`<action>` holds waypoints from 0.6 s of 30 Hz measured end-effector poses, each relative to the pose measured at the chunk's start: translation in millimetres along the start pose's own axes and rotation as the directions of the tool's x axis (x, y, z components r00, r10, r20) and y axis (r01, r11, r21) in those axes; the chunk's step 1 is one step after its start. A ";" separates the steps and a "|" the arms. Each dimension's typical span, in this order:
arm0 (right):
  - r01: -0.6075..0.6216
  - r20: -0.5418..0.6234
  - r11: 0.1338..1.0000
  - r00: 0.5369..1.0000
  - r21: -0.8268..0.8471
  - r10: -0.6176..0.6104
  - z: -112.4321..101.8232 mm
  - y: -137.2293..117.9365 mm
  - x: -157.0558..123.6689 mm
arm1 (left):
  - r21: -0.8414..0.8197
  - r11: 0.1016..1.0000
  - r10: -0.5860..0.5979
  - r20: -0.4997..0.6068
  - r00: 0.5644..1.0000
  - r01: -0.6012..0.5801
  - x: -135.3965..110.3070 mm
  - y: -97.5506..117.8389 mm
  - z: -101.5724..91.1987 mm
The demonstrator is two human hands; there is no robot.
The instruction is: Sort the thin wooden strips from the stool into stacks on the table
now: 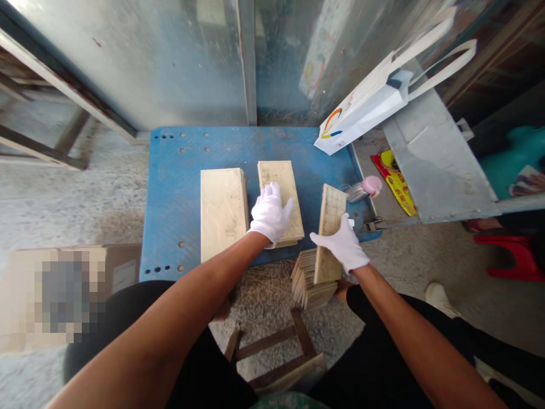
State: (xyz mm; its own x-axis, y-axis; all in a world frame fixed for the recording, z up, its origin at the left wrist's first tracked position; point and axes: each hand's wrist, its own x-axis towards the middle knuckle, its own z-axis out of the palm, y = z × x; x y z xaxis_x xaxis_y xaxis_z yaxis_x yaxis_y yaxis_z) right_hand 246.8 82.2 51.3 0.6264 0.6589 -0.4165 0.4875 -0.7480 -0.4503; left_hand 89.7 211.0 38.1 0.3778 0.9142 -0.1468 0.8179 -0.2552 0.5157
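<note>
On the blue metal bench point(170, 187) in front of me, two neat piles of boards lie near the front edge. One is the left pile of flat, pale tan boards point(221, 204), a bit toward the bench's left edge. Just beside it, near the middle, is the right pile of flat, pale tan boards point(286, 180).

My left hand point(270, 213), in a white cloth glove, is flat and wide on top of the right pile. It isn't gripping anything that I can see. My right hand point(340, 244), in a white glove too, holds one long, pale tan board point(334, 201) by its sides, tipped up at the right part of the front edge.

Below that edge, right by the held board, is a bunch of thin, pale tan boards point(315, 287), standing close together and leaning. I can't tell what carries them.

I think I am partway through. Two piles look tidy, and the held board is in neither one. The leaning boards are not on the bench, so they look like the part left over. I can't count the boards in any pile.
</note>
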 end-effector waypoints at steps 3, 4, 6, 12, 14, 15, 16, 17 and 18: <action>-0.060 -0.007 0.990 0.998 -0.131 0.060 -6.8 -9.8 35.3 | 0.143 0.986 0.091 0.007 0.996 -0.091 13.6 -0.2 19.7; -0.066 -0.015 0.985 0.998 -0.161 0.065 -6.3 -12.5 46.6 | 0.164 0.980 0.109 0.015 0.994 -0.110 17.2 -0.6 25.5; -0.062 -0.038 0.979 0.998 -0.193 0.056 -0.9 -16.7 66.7 | 0.188 0.974 0.126 0.015 0.992 -0.127 22.9 -1.9 34.7; -0.065 -0.026 0.972 0.998 -0.226 0.061 35.1 -25.8 101.2 | 0.248 0.961 0.129 -0.010 0.992 -0.123 26.0 -2.4 42.3; -0.086 -0.011 0.965 0.996 -0.248 0.086 47.6 -27.7 108.3 | 0.254 0.961 0.119 -0.009 0.993 -0.113 25.1 -0.9 41.4; -0.096 -0.007 0.961 0.995 -0.260 0.098 53.5 -28.0 111.7 | 0.253 0.961 0.117 -0.007 0.993 -0.111 24.9 -0.2 41.0; -0.103 -0.004 0.957 0.994 -0.271 0.106 59.2 -27.8 115.2 | 0.250 0.962 0.115 -0.004 0.993 -0.110 24.9 0.5 40.6; -0.109 -0.003 0.953 0.994 -0.282 0.113 64.6 -27.2 118.6 | 0.247 0.963 0.113 0.000 0.994 -0.109 25.1 0.9 40.4; -0.118 -0.006 0.949 0.993 -0.292 0.121 69.7 -26.2 121.8 | 0.242 0.964 0.109 0.006 0.994 -0.108 25.5 1.3 40.3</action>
State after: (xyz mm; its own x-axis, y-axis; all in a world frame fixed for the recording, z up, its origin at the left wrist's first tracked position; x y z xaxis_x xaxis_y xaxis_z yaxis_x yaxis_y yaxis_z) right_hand 267.9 187.6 -42.7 0.6847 0.5629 -0.4629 0.5668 -0.8106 -0.1474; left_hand 117.8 221.3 1.0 0.4674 0.8790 -0.0943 0.8531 -0.4206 0.3087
